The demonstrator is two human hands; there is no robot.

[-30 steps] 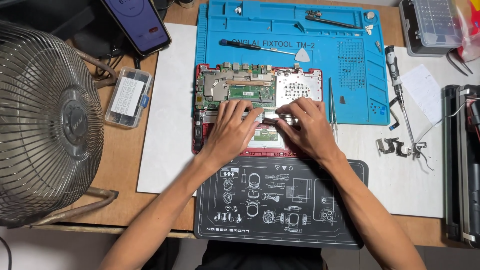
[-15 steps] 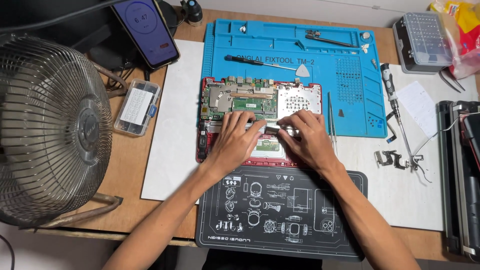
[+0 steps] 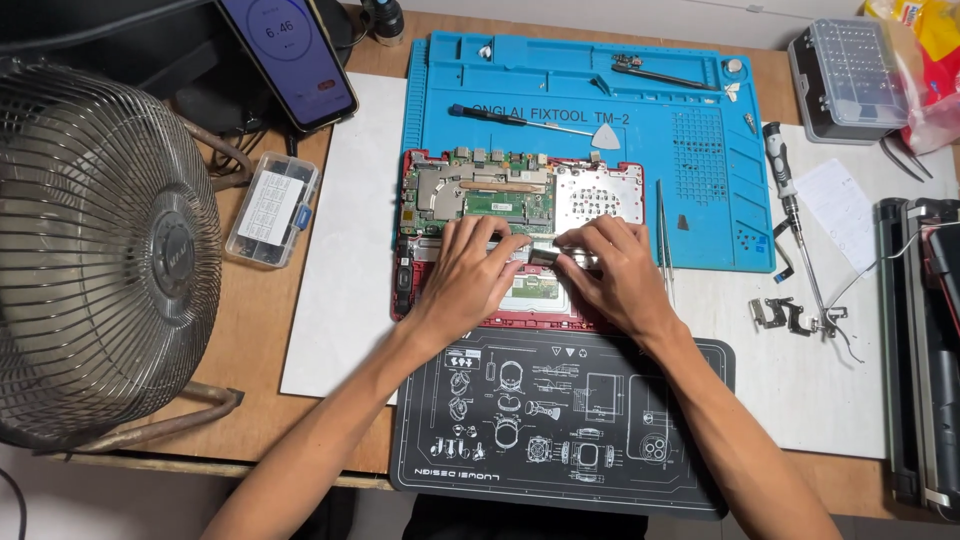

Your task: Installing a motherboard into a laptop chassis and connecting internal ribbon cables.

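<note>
Both hands rest on the opened red laptop base (image 3: 520, 250), which straddles the near edge of the blue repair mat (image 3: 590, 130). The left hand (image 3: 470, 275) lies flat, fingers spread and pressing, gripping nothing. The right hand (image 3: 615, 270) curls its fingertips onto a small grey part (image 3: 543, 256) between the two hands; whether it pinches it, I cannot tell. A black printed mat (image 3: 560, 420) lies at the desk's near edge, a wire fan (image 3: 95, 250) at its left edge.

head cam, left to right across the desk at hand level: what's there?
Metal fan → clear parts box → left hand → right hand → tweezers → metal hinges → black device at the right edge.
</note>
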